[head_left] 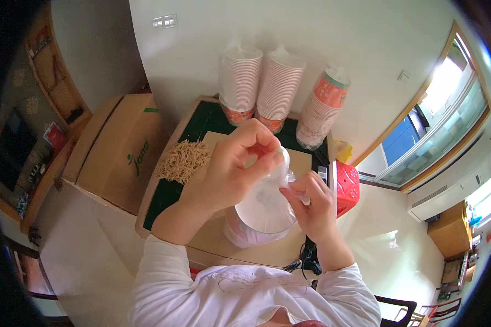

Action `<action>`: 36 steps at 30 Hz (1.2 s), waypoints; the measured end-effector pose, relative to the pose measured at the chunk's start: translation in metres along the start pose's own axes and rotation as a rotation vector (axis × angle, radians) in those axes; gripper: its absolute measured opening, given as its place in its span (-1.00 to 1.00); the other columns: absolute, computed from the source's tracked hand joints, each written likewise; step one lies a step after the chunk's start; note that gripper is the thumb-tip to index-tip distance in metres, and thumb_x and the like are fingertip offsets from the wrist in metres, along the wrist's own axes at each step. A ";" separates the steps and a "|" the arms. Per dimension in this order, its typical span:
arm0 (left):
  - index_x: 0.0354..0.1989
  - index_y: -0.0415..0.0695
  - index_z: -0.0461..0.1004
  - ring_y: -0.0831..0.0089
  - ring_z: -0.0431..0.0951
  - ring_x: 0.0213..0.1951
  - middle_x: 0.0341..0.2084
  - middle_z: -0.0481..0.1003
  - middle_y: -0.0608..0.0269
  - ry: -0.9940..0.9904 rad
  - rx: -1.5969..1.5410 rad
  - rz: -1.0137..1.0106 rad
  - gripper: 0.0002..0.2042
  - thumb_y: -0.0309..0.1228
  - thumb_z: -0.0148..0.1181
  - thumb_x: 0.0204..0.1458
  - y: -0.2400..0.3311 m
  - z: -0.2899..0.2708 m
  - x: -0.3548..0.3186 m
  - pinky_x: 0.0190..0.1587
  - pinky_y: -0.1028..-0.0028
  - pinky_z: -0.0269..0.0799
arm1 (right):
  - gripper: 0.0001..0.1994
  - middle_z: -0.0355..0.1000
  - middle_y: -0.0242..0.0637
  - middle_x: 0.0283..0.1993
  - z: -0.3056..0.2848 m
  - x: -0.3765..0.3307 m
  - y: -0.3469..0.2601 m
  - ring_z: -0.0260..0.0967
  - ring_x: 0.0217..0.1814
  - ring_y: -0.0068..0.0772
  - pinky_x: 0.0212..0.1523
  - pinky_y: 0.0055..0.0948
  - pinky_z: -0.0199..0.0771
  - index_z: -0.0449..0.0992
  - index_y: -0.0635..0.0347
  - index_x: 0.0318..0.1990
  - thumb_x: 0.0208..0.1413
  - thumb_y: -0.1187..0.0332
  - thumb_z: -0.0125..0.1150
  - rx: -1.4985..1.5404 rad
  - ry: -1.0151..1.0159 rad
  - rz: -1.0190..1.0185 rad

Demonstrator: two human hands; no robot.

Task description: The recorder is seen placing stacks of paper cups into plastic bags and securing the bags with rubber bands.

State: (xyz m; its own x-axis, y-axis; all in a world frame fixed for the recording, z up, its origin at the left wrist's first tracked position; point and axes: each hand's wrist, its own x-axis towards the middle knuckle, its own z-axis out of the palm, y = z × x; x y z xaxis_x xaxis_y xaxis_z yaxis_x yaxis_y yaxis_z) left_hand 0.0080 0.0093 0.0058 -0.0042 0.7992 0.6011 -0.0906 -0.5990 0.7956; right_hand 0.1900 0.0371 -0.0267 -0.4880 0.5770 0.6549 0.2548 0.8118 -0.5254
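Dark-topped table (213, 122), left hand (240, 166) grip pinched on clear plastic bag (267, 199), right hand (311, 204) grip closed on its edge

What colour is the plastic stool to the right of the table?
Red, with a pattern of small holes in its top: the stool shows best in the head view, beside the table.

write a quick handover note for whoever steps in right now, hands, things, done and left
Left hand: raised over the bowl, fingers pinching the top of a clear plastic bag.
Right hand: gripping the bag's other side.
Paper bowl: on the table under both hands, looks white inside, contents not clear.
Noodles: a loose pile to the left, untouched.
Cup stacks: at the wall.
Done: bag in hand above the bowl.
Left: noodles not in the bowl.
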 end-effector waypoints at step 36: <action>-0.39 -0.14 0.50 0.44 0.53 -0.37 -0.46 0.50 0.29 -0.189 0.572 0.048 -0.81 -0.57 0.30 -0.25 -0.010 0.006 -0.012 -0.30 0.50 0.42 | -0.82 0.35 -0.23 -0.40 -0.042 0.003 0.017 0.32 -0.34 -0.22 -0.37 -0.37 0.33 0.40 0.26 -0.35 -0.12 0.51 0.28 -0.125 -0.255 -0.068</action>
State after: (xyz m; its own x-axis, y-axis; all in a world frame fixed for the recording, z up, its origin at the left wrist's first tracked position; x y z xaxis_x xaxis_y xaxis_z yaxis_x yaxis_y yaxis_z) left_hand 0.0149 0.0054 -0.0085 0.1870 0.7787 0.5989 0.4554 -0.6088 0.6495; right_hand 0.2280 0.0570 -0.0107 -0.6980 0.4922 0.5202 0.3071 0.8619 -0.4034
